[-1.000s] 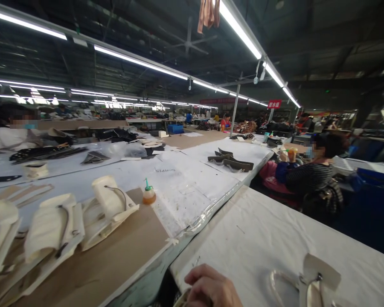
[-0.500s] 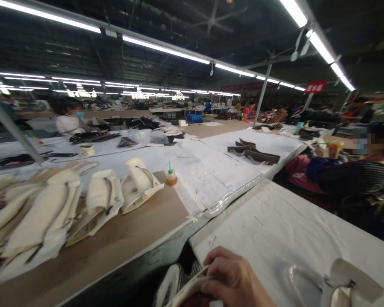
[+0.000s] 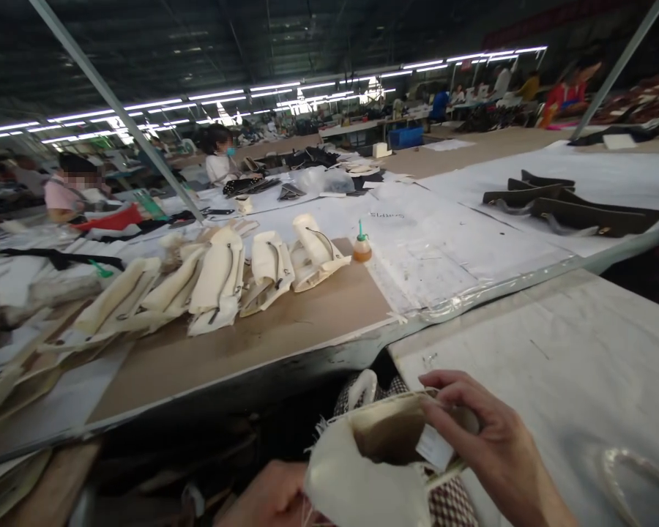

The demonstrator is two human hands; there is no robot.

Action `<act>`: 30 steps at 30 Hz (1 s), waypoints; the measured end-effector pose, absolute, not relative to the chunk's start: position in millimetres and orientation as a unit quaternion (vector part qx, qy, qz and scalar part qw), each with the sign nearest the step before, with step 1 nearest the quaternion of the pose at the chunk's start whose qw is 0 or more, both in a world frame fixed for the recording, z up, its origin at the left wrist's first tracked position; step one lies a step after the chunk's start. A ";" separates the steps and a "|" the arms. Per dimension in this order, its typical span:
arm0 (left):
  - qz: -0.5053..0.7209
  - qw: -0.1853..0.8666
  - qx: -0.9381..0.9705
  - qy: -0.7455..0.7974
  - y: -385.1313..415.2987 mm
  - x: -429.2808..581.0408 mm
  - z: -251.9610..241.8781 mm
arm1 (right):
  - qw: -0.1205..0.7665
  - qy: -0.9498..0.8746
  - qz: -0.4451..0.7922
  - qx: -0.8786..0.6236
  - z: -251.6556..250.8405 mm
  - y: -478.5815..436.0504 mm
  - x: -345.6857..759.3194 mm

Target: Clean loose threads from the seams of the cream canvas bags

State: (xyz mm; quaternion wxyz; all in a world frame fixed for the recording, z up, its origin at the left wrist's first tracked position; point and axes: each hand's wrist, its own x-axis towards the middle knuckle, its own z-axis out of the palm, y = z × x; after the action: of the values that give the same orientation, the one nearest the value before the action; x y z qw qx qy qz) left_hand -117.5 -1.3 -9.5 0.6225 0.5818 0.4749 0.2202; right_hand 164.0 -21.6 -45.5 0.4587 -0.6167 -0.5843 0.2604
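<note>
A cream bag (image 3: 367,468), seemingly unfinished, is held at the bottom of the view, its mouth tilted toward me. Inside show a brown lining and a white label (image 3: 435,447); loose threads hang from its left edge. My right hand (image 3: 494,439) pinches the bag's rim on the right between thumb and fingers. At the bag's lower left is my left hand (image 3: 272,494), closed against its side, the fingertips hidden behind the material. Houndstooth-patterned cloth (image 3: 453,505) shows below and behind the bag.
Several cream bag pieces with zippers (image 3: 217,282) lie on the brown-covered table, beside a small green-tipped bottle (image 3: 362,249). Dark strips (image 3: 593,208) lie farther right. A white-covered table (image 3: 576,366) is at my right, with a pale cord handle (image 3: 637,468). Co-workers sit beyond.
The view has swung left. My left hand has come into view at the bag, and the bag's open mouth now shows. My right hand keeps hold of the rim.
</note>
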 end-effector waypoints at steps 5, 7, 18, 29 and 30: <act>0.199 0.578 0.599 0.517 33.7 -127.4 9.8 | 0.446 -0.576 0.264 -0.632 -45.0 -23.6 157.5; 0.194 0.616 0.593 0.481 47.0 -117.3 15.6 | 0.448 -0.559 0.273 -0.642 -43.1 -25.4 154.0; 0.050 0.685 0.578 0.440 82.9 -74.0 10.4 | 0.445 -0.575 0.269 -0.632 -44.6 -22.5 160.1; 0.051 0.539 0.704 0.460 71.6 -71.1 11.6 | 0.462 -0.555 0.273 -0.635 -41.8 -24.1 157.9; 0.050 0.534 0.708 0.460 71.3 -70.4 10.7 | 0.471 -0.544 0.276 -0.637 -41.1 -24.4 156.8</act>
State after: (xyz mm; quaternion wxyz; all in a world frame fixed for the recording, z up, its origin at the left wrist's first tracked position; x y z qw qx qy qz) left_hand -70.4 71.3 10.7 0.5336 0.7077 0.4603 0.0500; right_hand 156.8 -24.4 -41.1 0.4714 -0.6367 -0.5442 0.2762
